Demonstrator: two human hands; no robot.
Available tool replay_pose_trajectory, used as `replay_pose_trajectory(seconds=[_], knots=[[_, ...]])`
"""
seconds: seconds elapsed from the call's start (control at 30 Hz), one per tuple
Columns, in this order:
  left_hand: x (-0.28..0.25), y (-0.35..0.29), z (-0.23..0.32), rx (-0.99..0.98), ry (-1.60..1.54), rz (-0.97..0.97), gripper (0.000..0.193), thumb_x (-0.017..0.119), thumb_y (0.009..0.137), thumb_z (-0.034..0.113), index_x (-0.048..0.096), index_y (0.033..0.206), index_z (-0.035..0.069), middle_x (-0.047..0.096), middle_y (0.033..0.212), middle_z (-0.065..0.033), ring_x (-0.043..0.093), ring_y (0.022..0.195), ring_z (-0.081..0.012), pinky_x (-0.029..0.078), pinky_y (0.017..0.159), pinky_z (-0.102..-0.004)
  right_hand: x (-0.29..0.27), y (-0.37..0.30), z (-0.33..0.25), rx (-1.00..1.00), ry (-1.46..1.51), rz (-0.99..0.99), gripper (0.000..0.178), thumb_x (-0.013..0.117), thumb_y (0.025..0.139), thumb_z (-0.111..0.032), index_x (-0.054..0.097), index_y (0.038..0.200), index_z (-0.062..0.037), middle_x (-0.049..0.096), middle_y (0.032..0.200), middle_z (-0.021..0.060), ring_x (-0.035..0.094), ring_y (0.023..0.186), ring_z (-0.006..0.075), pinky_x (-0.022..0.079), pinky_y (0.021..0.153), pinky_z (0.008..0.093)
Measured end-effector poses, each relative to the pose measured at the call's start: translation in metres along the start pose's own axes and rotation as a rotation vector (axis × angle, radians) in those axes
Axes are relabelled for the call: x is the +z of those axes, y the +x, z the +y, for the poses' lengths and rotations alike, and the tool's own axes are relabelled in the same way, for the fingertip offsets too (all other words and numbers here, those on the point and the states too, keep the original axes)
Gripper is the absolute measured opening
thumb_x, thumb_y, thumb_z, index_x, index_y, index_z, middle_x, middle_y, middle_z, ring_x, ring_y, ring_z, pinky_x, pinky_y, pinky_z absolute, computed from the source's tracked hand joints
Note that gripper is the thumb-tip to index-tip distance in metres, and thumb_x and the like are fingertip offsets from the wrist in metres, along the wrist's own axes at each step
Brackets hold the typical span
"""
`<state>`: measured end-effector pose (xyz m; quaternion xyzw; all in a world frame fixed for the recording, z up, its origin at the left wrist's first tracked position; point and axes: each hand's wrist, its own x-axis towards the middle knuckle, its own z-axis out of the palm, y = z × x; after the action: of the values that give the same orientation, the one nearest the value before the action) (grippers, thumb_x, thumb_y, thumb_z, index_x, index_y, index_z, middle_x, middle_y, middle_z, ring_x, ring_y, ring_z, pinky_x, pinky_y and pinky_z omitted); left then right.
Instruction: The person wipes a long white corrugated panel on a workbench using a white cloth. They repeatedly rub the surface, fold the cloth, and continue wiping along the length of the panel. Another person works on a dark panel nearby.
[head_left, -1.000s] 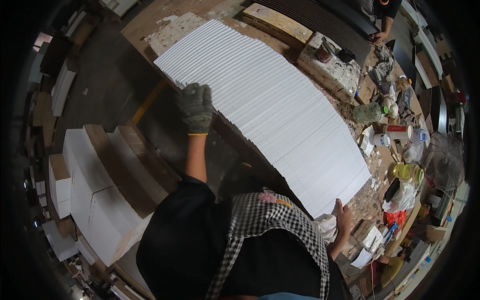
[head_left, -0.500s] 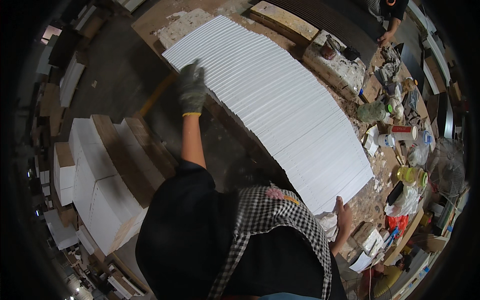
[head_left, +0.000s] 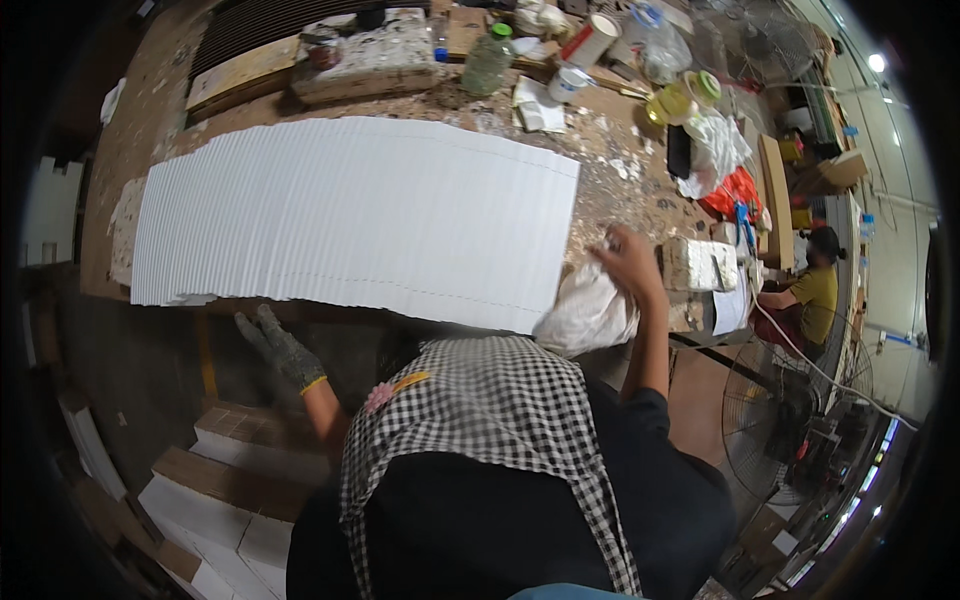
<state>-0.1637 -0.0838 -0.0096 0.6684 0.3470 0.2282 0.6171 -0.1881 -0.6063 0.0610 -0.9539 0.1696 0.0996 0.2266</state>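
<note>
A long row of thin white slats point(head_left: 350, 215), overlapped and fanned out, covers the near part of the workbench point(head_left: 620, 195). Just off its near edge, toward the left end, my left hand point(head_left: 277, 350) wears a grey glove with a yellow cuff. Its fingers are stretched out and hold nothing. My bare right hand point(head_left: 630, 262) is beyond the right end of the slats, fingers curled on a crumpled white cloth point(head_left: 588, 312). The cloth lies against the near right corner of the slats, at the bench edge.
Along the far side stand a paint-spattered white block point(head_left: 365, 65), a green-capped bottle point(head_left: 488, 62), a white cup point(head_left: 568, 84) and a yellow jar point(head_left: 685, 97). A white block point(head_left: 700, 264) sits right of my hand. A floor fan point(head_left: 790, 410) and a seated person point(head_left: 815, 295) are farther right. White-and-brown stacks point(head_left: 215, 490) stand lower left.
My view has swung round to the right. My left hand has come off the slats and back toward me. My right hand has moved from the slats' end onto the cloth.
</note>
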Motion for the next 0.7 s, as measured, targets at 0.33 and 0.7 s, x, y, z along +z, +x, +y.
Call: replay_pose_trajectory(seconds=[0.33, 0.7], knots=[[-0.012, -0.203, -0.043, 0.083, 0.403, -0.408, 0.055, 0.055, 0.104, 0.022, 0.039, 0.153, 0.005, 0.041, 0.156, -0.0146, 0.045, 0.138, -0.0257, 0.035, 0.115, -0.039, 0.007, 0.103, 0.129, -0.316, -0.44, 0.05, 0.048, 0.076, 0.085, -0.047, 0.072, 0.122, -0.0174, 0.07, 0.123, 0.0042, 0.06, 0.117, 0.0306, 0.053, 0.091, 0.0442], [-0.001, -0.327, -0.051, 0.064, 0.467, -0.49, 0.054, 0.057, 0.103, 0.02, 0.041, 0.151, 0.005, 0.042, 0.155, -0.0156, 0.046, 0.137, -0.0267, 0.038, 0.113, -0.0388, 0.105, 0.215, 0.066, -0.446, 1.025, -0.824, 0.087, 0.084, 0.079, -0.049, 0.051, 0.145, -0.0037, 0.06, 0.139, 0.0083, 0.051, 0.13, 0.021, 0.036, 0.113, 0.0372]])
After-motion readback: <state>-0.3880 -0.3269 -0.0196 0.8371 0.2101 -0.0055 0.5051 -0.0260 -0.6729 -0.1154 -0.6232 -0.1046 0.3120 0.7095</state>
